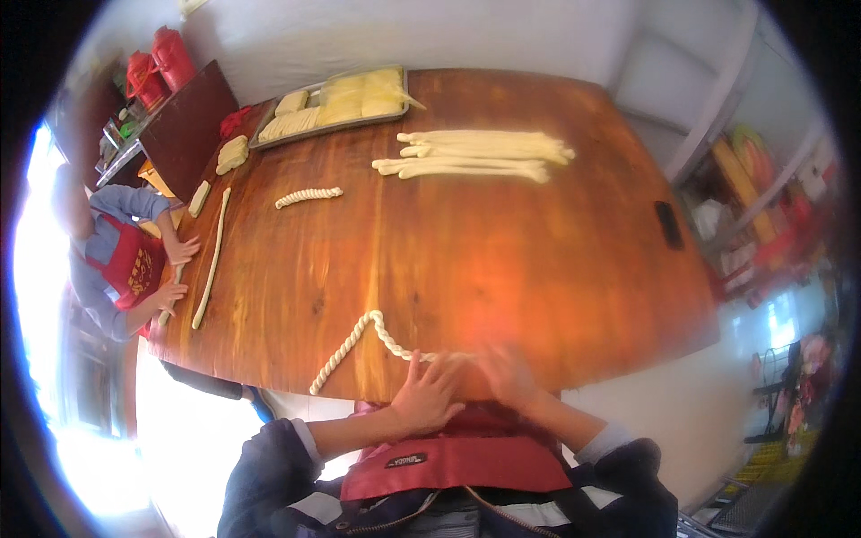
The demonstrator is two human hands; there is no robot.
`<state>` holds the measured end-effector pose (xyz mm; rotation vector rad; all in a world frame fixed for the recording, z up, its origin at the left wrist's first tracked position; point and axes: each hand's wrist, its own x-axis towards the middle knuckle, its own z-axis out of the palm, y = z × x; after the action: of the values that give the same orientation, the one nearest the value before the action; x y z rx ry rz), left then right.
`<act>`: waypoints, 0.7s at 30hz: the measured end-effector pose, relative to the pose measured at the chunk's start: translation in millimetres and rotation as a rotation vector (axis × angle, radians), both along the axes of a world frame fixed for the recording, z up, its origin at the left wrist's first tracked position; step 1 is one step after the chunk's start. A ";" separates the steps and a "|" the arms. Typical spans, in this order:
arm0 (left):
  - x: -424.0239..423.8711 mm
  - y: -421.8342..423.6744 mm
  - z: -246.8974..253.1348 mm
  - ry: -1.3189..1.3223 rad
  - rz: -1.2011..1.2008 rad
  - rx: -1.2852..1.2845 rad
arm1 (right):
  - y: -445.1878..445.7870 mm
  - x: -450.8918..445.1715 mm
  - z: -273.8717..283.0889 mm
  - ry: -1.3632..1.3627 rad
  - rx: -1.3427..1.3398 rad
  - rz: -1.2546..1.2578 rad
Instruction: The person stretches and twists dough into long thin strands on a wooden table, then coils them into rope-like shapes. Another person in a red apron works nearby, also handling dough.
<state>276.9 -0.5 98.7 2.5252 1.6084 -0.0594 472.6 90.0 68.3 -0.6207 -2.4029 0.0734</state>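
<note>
A twisted rope of pale dough (340,354) lies bent in a peak on the wooden table, near the front edge. Its right end runs under my hands. My left hand (428,393) rests on that end, palm down, with the fingers spread. To its right, my right hand (509,378) is over the end of the rope; motion blurs its fingers, and the dough beneath is mostly hidden. Farther back, a short twisted dough piece (309,196) lies by itself. Several long dough strands (471,165) are laid side by side beyond the middle of the table (538,255).
A metal tray (329,131) of dough pieces, partly under plastic film, stands at the back left. At the left edge, a co-worker's hands (176,269) press a dough strip. A straight dough strand (212,259) and dough blocks (232,155) lie nearby. A dark object (668,225) sits far right.
</note>
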 end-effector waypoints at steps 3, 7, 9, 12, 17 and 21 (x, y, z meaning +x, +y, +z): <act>4.6 -4.5 -0.1 -0.059 0.033 0.070 | -1.8 0.8 -10.4 -0.080 -0.149 -0.070; -17.1 6.8 -3.8 -0.249 -0.028 0.107 | -3.0 -4.0 -4.7 -0.042 -0.080 -0.108; -27.9 -17.9 -4.3 -0.519 -0.111 0.018 | -19.0 -0.5 5.2 -0.019 -0.024 -0.079; -41.5 -22.7 7.3 -0.578 -0.100 0.119 | -32.3 0.9 6.7 -0.023 -0.070 -0.076; -115.2 -23.0 -0.4 -0.262 0.266 0.222 | 29.8 53.8 1.8 -0.045 -0.237 -0.290; -162.4 -83.8 -26.6 -0.039 0.336 0.269 | 25.5 154.9 -14.6 -0.173 -0.168 -0.543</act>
<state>114.5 -84.3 72.0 2.3732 2.1243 0.2577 627.5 115.5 53.6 -1.3849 -2.3176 -0.0114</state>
